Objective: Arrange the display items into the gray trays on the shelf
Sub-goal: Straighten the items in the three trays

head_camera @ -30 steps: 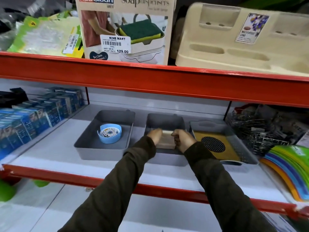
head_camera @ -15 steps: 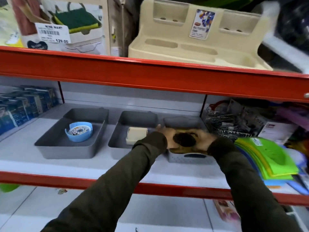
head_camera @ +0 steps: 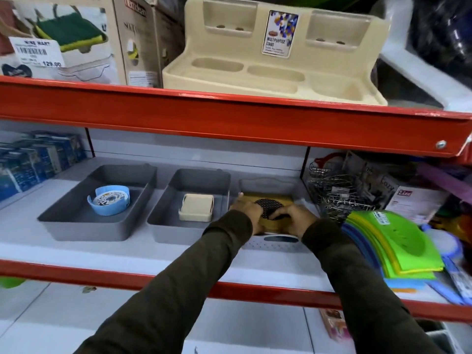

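Three gray trays stand side by side on the middle shelf. The left tray (head_camera: 66, 226) holds a round blue item (head_camera: 108, 203). A cream square item (head_camera: 196, 207) lies in the middle tray (head_camera: 163, 226). In the right tray (head_camera: 265, 182) lies a flat yellow-brown item with a black mesh circle (head_camera: 269, 206). My left hand (head_camera: 246, 212) grips its left side, and my right hand (head_camera: 291, 219) rests on its right front, fingers on the mesh. Both hands cover its near edge.
A wire basket (head_camera: 337, 190) and a stack of green and blue mats (head_camera: 390, 244) crowd the right. Blue boxes (head_camera: 33, 162) line the left. Above, the red shelf edge (head_camera: 229, 118) carries a cream multipurpose stand (head_camera: 275, 60) and a soap dispenser box (head_camera: 61, 39).
My hands let go of the cream item in the middle tray and moved right onto the yellow-brown mesh item in the right tray. The view shifted right.
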`<state>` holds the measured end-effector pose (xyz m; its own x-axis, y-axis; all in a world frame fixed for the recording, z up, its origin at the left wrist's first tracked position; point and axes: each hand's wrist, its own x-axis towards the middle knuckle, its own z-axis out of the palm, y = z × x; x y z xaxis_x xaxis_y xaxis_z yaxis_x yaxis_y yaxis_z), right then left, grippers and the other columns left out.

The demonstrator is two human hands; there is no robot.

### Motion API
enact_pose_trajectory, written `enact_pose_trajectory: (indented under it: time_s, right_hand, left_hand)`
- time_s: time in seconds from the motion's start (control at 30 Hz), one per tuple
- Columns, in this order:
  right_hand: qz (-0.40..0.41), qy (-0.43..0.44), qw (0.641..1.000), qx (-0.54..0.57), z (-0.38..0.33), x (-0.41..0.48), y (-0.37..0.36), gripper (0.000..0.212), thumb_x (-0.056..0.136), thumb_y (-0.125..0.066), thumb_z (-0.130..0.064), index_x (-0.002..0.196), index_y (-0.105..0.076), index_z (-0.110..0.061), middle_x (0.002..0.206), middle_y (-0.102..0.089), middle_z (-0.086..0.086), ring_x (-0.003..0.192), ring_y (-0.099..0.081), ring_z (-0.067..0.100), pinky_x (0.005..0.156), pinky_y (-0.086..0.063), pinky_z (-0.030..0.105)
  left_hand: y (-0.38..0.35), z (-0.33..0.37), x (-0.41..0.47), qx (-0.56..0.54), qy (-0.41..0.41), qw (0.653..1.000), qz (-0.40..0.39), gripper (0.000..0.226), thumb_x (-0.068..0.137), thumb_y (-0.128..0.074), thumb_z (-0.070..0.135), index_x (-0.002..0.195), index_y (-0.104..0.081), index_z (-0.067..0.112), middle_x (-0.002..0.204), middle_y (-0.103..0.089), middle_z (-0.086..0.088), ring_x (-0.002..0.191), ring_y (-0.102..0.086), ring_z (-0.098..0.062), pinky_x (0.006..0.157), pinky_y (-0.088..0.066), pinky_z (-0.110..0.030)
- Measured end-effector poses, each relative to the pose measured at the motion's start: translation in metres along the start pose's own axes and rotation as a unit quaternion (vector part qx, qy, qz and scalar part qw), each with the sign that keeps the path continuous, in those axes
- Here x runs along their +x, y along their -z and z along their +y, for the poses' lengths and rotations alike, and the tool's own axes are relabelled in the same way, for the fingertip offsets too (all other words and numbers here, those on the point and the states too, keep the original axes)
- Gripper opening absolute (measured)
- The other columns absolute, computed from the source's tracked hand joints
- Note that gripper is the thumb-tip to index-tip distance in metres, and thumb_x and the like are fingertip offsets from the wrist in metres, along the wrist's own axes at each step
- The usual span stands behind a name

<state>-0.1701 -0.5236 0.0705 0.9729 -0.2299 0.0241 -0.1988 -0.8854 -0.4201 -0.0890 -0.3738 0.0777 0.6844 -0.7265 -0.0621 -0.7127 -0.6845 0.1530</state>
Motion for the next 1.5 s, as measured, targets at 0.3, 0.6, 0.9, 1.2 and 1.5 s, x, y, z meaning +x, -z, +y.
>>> enact_pose_trajectory:
  time_s: [0.3, 0.6, 0.9, 1.2, 1.5]
  right_hand:
    - [-0.002, -0.033, 0.999, 0.027, -0.02, -0.014, 0.006, 0.03, 0.091, -0.058, -0.024, 0.12, -0.066, -0.023, 0.128, -0.065, 0.005, 0.113, -0.059, 0.022, 0.104, -0.045, 0.035]
    - [0.043, -0.062, 0.996, -0.048, -0.085, -0.071, -0.027, 0.032, 0.092, -0.042, -0.043, 0.113, -0.066, -0.04, 0.129, -0.065, -0.003, 0.122, -0.053, 0.026, 0.112, -0.024, 0.047]
    - [0.108, -0.059, 0.987, -0.099, -0.128, -0.14, -0.059, 0.042, 0.085, -0.038, -0.031, 0.12, -0.06, -0.04, 0.124, -0.068, -0.002, 0.119, -0.052, 0.029, 0.093, -0.028, 0.046]
    - [0.129, -0.055, 0.988, -0.058, -0.159, -0.163, -0.057, 0.044, 0.09, -0.041, -0.024, 0.129, -0.053, -0.04, 0.135, -0.056, -0.003, 0.127, -0.046, 0.026, 0.108, -0.024, 0.048]
    - [0.038, 0.067, 0.996, 0.036, -0.236, -0.142, -0.095, 0.046, 0.093, -0.044, -0.016, 0.136, -0.051, -0.03, 0.149, -0.048, -0.004, 0.14, -0.037, 0.02, 0.111, -0.019, 0.038]
  left_hand:
    - [0.015, -0.003, -0.027, 0.004, 0.013, 0.997, 0.074, 0.048, 0.099, -0.042, 0.045, 0.133, -0.057, 0.015, 0.14, -0.058, -0.011, 0.137, -0.047, -0.031, 0.128, -0.01, -0.048]
    - [0.005, -0.048, -0.134, -0.086, 0.146, 0.968, 0.186, 0.044, 0.1, -0.037, 0.037, 0.109, -0.068, 0.007, 0.111, -0.069, -0.02, 0.104, -0.066, -0.037, 0.089, -0.053, -0.037]
    - [-0.009, -0.04, -0.21, -0.091, 0.039, 0.982, 0.162, 0.033, 0.091, -0.045, 0.022, 0.118, -0.061, 0.011, 0.122, -0.062, -0.012, 0.114, -0.058, -0.032, 0.101, -0.05, -0.041]
    - [0.004, -0.066, -0.231, -0.078, 0.072, 0.969, 0.222, 0.045, 0.091, -0.046, 0.02, 0.135, -0.054, 0.012, 0.132, -0.059, -0.011, 0.121, -0.056, -0.032, 0.103, -0.048, -0.041]
    - [0.035, -0.216, -0.244, -0.056, 0.215, 0.972, 0.08, 0.066, 0.086, -0.053, 0.014, 0.15, -0.037, 0.013, 0.154, -0.04, -0.014, 0.141, -0.038, -0.036, 0.118, -0.037, -0.045]
